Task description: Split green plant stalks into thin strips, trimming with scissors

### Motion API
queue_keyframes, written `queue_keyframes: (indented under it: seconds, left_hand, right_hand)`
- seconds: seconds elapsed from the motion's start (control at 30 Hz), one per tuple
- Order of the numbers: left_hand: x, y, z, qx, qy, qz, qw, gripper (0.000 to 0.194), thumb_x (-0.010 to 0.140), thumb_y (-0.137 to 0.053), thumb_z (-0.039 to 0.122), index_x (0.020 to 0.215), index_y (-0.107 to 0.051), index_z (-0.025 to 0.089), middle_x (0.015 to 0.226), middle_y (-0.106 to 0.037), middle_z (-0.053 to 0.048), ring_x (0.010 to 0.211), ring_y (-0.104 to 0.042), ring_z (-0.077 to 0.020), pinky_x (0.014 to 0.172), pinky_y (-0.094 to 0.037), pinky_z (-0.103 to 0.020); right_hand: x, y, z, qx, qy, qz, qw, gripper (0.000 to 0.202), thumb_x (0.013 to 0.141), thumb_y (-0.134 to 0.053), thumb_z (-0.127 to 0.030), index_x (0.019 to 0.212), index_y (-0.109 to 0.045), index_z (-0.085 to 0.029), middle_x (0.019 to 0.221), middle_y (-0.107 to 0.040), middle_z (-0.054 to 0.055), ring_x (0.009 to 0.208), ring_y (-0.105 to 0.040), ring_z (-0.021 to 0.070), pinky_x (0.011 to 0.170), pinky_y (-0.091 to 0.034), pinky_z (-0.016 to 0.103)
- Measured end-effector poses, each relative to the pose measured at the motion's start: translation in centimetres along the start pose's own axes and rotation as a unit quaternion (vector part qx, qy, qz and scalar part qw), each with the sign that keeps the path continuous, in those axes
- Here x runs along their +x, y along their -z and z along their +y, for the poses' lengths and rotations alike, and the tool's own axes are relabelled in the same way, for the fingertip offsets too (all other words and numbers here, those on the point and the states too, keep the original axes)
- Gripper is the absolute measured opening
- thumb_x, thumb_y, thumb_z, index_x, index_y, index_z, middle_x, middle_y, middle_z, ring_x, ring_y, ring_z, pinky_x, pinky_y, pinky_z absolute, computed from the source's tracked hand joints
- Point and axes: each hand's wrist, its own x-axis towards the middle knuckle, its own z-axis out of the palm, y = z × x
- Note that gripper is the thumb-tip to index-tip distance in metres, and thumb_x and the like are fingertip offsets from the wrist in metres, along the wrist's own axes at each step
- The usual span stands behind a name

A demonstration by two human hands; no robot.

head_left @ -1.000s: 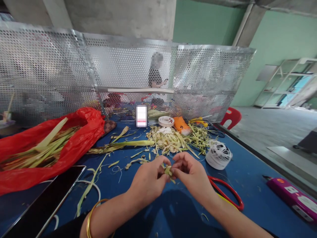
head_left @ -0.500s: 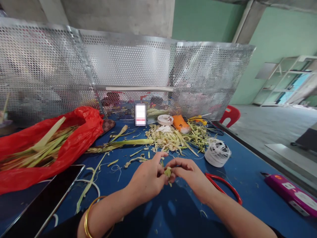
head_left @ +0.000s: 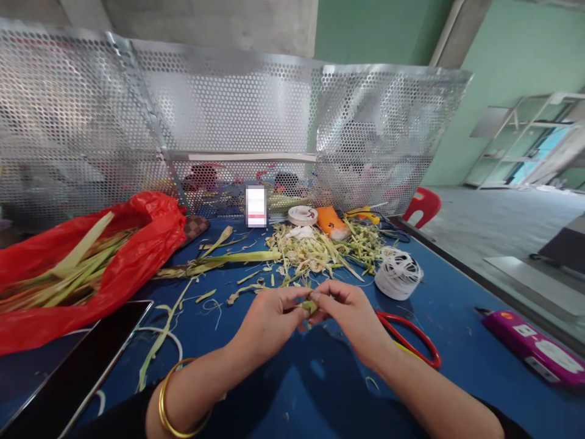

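Observation:
Between the fingertips of both hands, over the front middle of the blue table (head_left: pixel 333 390), is a small folded piece of green leaf strip (head_left: pixel 311 306). My left hand (head_left: pixel 269 320), with a gold bangle on its wrist, pinches it from the left. From the right, my right hand (head_left: pixel 350 314) grips the same piece with thumb and fingers. Part of the piece is hidden by the fingers. Just beyond the hands lies a heap of pale and green leaf scraps (head_left: pixel 315 253). Red-handled scissors (head_left: pixel 429 344), partly covered by my right forearm, lie beside it.
A red plastic bag (head_left: pixel 159 235) of long leaves and a dark tablet (head_left: pixel 77 372) lie left. To the right are a white ribbon roll (head_left: pixel 398 277) and a purple device (head_left: pixel 532 344). A tape roll (head_left: pixel 302 215) sits before a perforated metal screen (head_left: pixel 237 116).
Fingers of both hands have shifted on the leaf piece, closing tighter about it; the left index finger has come down onto it. The head view has tilted slightly.

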Motion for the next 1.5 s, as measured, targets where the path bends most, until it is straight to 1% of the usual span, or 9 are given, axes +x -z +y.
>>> queue_keyframes:
  seconds: [0.17, 0.33, 0.43, 0.53, 0.7, 0.83, 1.03, 1.33, 1.5]
  left_hand:
    - [-0.1, 0.2, 0.4, 0.016, 0.015, -0.032, 0.999, 0.027, 0.073, -0.050, 0.017, 0.083, -0.075, 0.018, 0.068, -0.068, -0.001, 0.058, -0.058, -0.0127, 0.061, -0.045, -0.023]
    - [0.0, 0.9, 0.7, -0.049, 0.054, -0.115, 0.991, 0.016, 0.071, -0.055, 0.018, 0.067, -0.070, 0.015, 0.061, -0.065, -0.001, 0.056, -0.059, -0.0130, 0.061, -0.047, -0.024]
    - [0.1, 1.0, 0.5, -0.123, 0.093, -0.151, 0.976, 0.012, 0.071, -0.059, 0.022, 0.070, -0.068, 0.014, 0.067, -0.068, -0.003, 0.056, -0.061, -0.0129, 0.062, -0.049, -0.025]
    - [0.1, 0.8, 0.4, -0.168, 0.141, -0.168, 0.961, 0.014, 0.073, -0.061, 0.027, 0.081, -0.065, 0.017, 0.072, -0.071, -0.003, 0.058, -0.065, -0.0137, 0.060, -0.049, -0.025]
    - [-0.1, -0.1, 0.4, -0.169, 0.167, -0.122, 0.964, 0.026, 0.072, -0.064, 0.041, 0.074, -0.065, 0.015, 0.066, -0.071, -0.005, 0.057, -0.066, -0.0148, 0.059, -0.049, -0.025]
    - [-0.2, -0.7, 0.2, -0.141, 0.162, -0.117, 0.970, 0.026, 0.068, -0.067, 0.039, 0.061, -0.064, 0.013, 0.057, -0.067, -0.003, 0.052, -0.063, -0.0136, 0.056, -0.048, -0.024]
    - [-0.3, -1.2, 0.0, -0.155, 0.167, -0.112, 0.967, 0.024, 0.066, -0.067, 0.036, 0.059, -0.066, 0.013, 0.053, -0.065, -0.002, 0.046, -0.059, -0.0116, 0.054, -0.048, -0.024]
    - [0.1, 0.0, 1.3, -0.176, 0.167, 0.007, 0.970, 0.026, 0.071, -0.066, 0.040, 0.068, -0.066, 0.014, 0.062, -0.070, -0.004, 0.051, -0.062, -0.0111, 0.057, -0.047, -0.023]
    - [0.3, -0.1, 0.7, -0.172, 0.174, -0.017, 0.970, 0.022, 0.071, -0.065, 0.036, 0.066, -0.065, 0.014, 0.065, -0.071, -0.005, 0.052, -0.063, -0.0121, 0.058, -0.047, -0.024]
  right_hand:
    - [0.3, 1.2, -0.3, -0.086, 0.005, -0.013, 0.996, 0.020, 0.069, -0.063, -0.032, 0.058, -0.062, -0.016, 0.047, -0.048, -0.005, 0.045, -0.041, 0.0081, 0.047, -0.031, 0.022]
    - [0.6, 1.2, 0.6, -0.186, 0.098, 0.037, 0.977, 0.020, 0.076, -0.058, -0.029, 0.059, -0.058, -0.018, 0.056, -0.050, -0.003, 0.055, -0.044, 0.0111, 0.053, -0.034, 0.023]
    - [0.5, 0.6, 1.1, -0.237, 0.156, 0.048, 0.958, 0.021, 0.080, -0.054, -0.025, 0.060, -0.055, -0.018, 0.062, -0.053, -0.001, 0.062, -0.048, 0.0125, 0.059, -0.036, 0.024]
    - [0.5, 0.4, 1.5, -0.242, 0.149, 0.051, 0.957, 0.020, 0.082, -0.052, -0.025, 0.063, -0.053, -0.018, 0.064, -0.054, -0.002, 0.061, -0.048, 0.0122, 0.058, -0.037, 0.023]
    - [0.5, 0.3, 1.4, -0.252, 0.164, 0.038, 0.953, 0.019, 0.082, -0.054, -0.022, 0.064, -0.054, -0.019, 0.065, -0.054, -0.002, 0.065, -0.050, 0.0125, 0.061, -0.037, 0.024]
    - [0.2, -0.1, 1.0, -0.242, 0.146, 0.017, 0.959, 0.019, 0.081, -0.054, -0.018, 0.061, -0.054, -0.018, 0.064, -0.054, -0.002, 0.064, -0.050, 0.0125, 0.062, -0.038, 0.024]
    - [-0.2, -0.8, 1.3, -0.231, 0.176, 0.050, 0.956, 0.019, 0.081, -0.052, -0.018, 0.062, -0.052, -0.018, 0.068, -0.052, -0.002, 0.066, -0.050, 0.0122, 0.064, -0.038, 0.024]
    - [0.7, 0.4, 0.8, -0.112, 0.090, 0.021, 0.989, 0.017, 0.080, -0.059, -0.035, 0.079, -0.062, -0.017, 0.066, -0.056, -0.002, 0.060, -0.048, 0.0116, 0.058, -0.039, 0.023]
    - [0.5, 0.4, 0.7, -0.129, 0.073, 0.015, 0.989, 0.017, 0.079, -0.058, -0.031, 0.069, -0.058, -0.018, 0.059, -0.052, -0.004, 0.055, -0.044, 0.0109, 0.053, -0.036, 0.023]
